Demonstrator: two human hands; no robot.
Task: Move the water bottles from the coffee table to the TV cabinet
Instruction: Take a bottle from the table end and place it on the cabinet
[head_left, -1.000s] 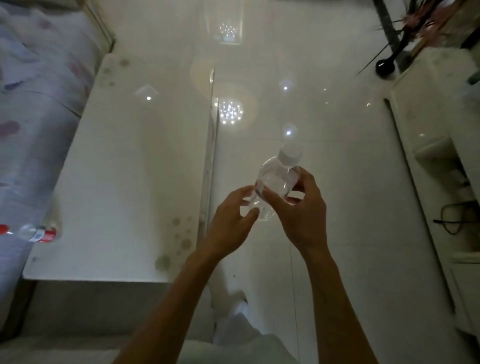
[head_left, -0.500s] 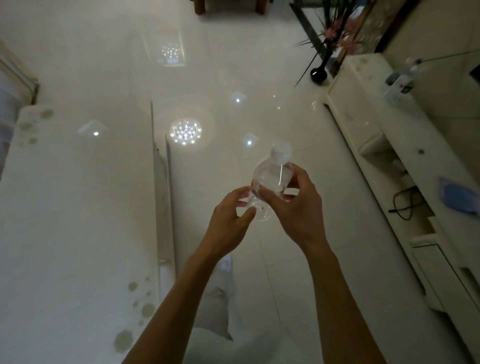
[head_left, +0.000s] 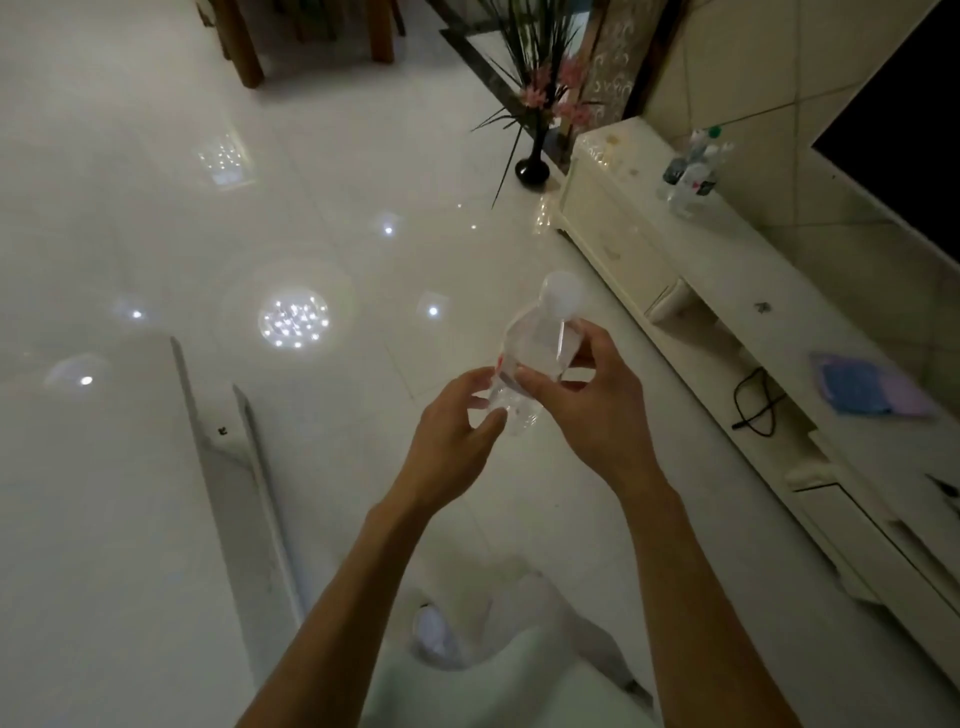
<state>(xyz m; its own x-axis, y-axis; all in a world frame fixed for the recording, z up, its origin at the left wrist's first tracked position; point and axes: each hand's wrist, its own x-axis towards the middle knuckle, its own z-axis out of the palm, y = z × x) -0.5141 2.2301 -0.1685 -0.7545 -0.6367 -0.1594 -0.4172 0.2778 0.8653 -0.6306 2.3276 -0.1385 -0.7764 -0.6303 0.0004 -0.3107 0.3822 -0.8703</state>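
Observation:
A clear water bottle (head_left: 537, 347) with a white cap is held in front of me above the floor, tilted with its cap away from me. My right hand (head_left: 597, 410) grips its body with thumb and fingers. My left hand (head_left: 454, 434) curls round the bottle's lower end. The white coffee table (head_left: 93, 519) lies at the left. The cream TV cabinet (head_left: 727, 270) runs along the right wall, and a few water bottles (head_left: 691, 174) stand near its far end.
A black vase with a plant (head_left: 532, 169) stands on the floor by the cabinet's far end. A blue cloth (head_left: 872, 384) and a black cable (head_left: 753, 405) lie on the cabinet. A dark TV screen (head_left: 904, 119) hangs above. Wooden chair legs (head_left: 249, 47) stand far back.
My view has turned right, away from the coffee table toward the TV cabinet. Both hands have kept their hold on the bottle.

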